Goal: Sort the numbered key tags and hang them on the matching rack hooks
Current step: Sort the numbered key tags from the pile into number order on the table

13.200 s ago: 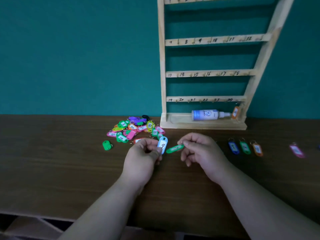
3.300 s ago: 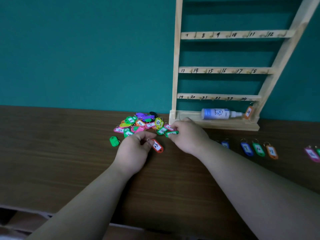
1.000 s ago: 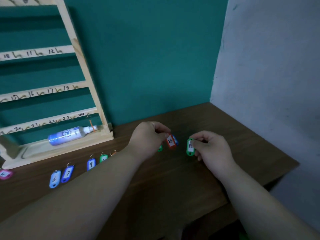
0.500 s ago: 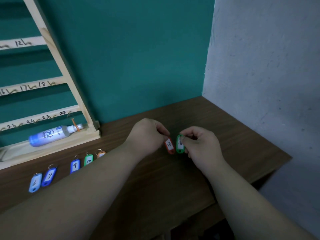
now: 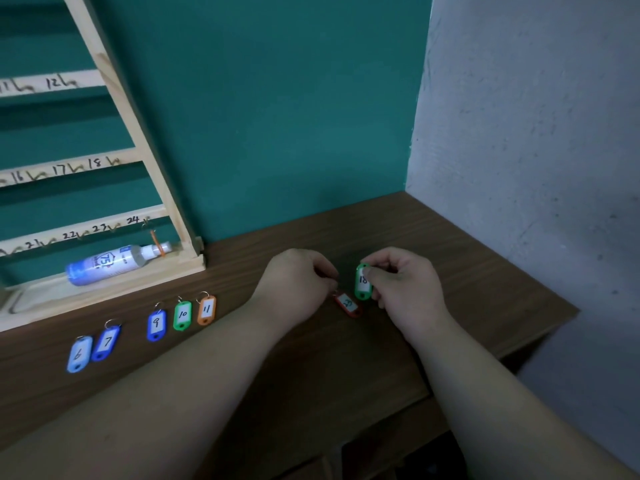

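- My right hand (image 5: 405, 289) pinches the green tag 18 (image 5: 362, 284) upright between thumb and forefinger, just above the counter (image 5: 485, 282) near its right-hand corner.
- My left hand (image 5: 298, 282), fingers curled, sits at the ring end of the red tag 23 (image 5: 348, 304). Half a second ago that tag hung in the air beside the 18. Now it lies tilted on the wood, just beside the green one. I cannot tell whether the fingers still grip its ring.
- I read this as 23 being laid down at the high end of the sorted line, with 18 due a place to its left. No hanging has begun for either.
- Further left, a row of sorted tags (image 5: 156, 325) reads 6, 7, 9, 10, 11, with a gap left after 7.
- Behind them the rack (image 5: 147, 168) stands against the teal wall, hooks 18 and 23 bare. An orange tag (image 5: 154, 241) hangs at 24, above a spray bottle (image 5: 110, 263) lying in the base tray.
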